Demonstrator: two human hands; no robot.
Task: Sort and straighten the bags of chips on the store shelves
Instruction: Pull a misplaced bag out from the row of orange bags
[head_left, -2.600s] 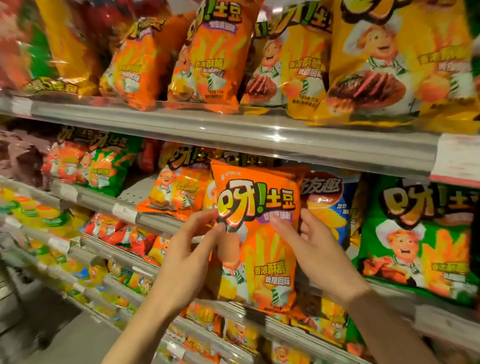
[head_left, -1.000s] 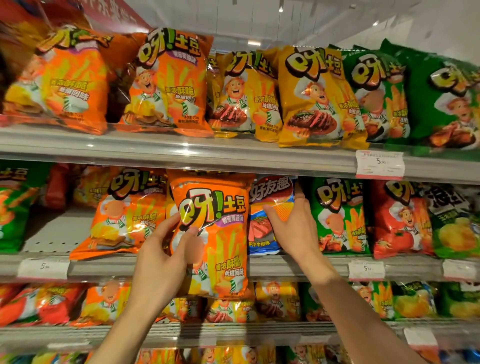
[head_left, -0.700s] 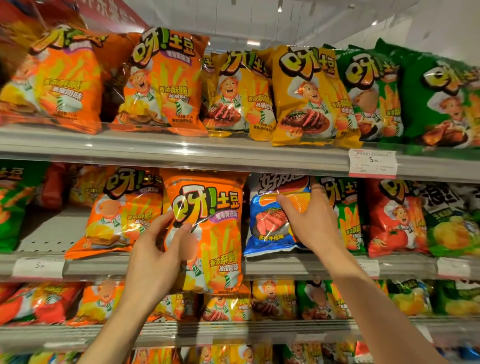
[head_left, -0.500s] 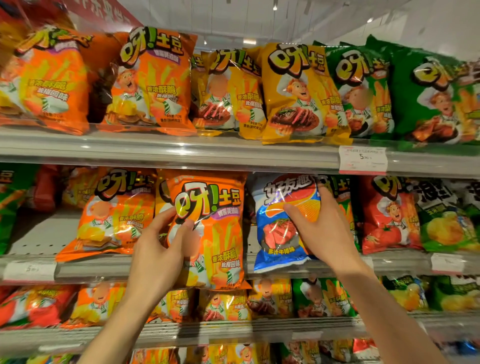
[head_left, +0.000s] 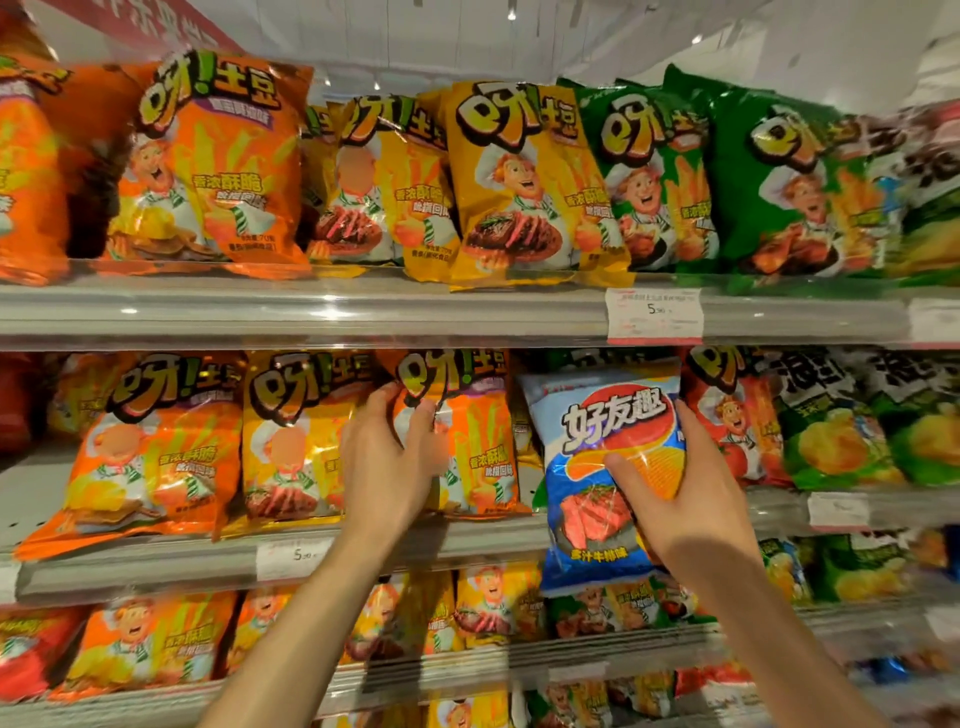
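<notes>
Two hands reach up from the bottom of the frame. The right hand (head_left: 685, 499), right of centre, grasps a blue chip bag (head_left: 597, 467), its thumb across the bag's front and its fingers curled behind the right edge; the bag hangs in front of the middle shelf rail (head_left: 467, 540), its bottom edge below that rail. The left hand (head_left: 387, 467), at centre, clasps an orange chip bag (head_left: 467, 441) standing on the middle shelf, thumb on its face and fingers wrapped around its left edge. Left of it stand a yellow-orange bag (head_left: 296, 441) and another orange bag (head_left: 150, 452). A red bag (head_left: 732, 415) stands just behind the right hand's fingertips. The blue bag is glossy, with a red oval logo, a ridged chip and a steak picture. Further up, the top shelf holds orange, yellow and green bags (head_left: 649, 176).
</notes>
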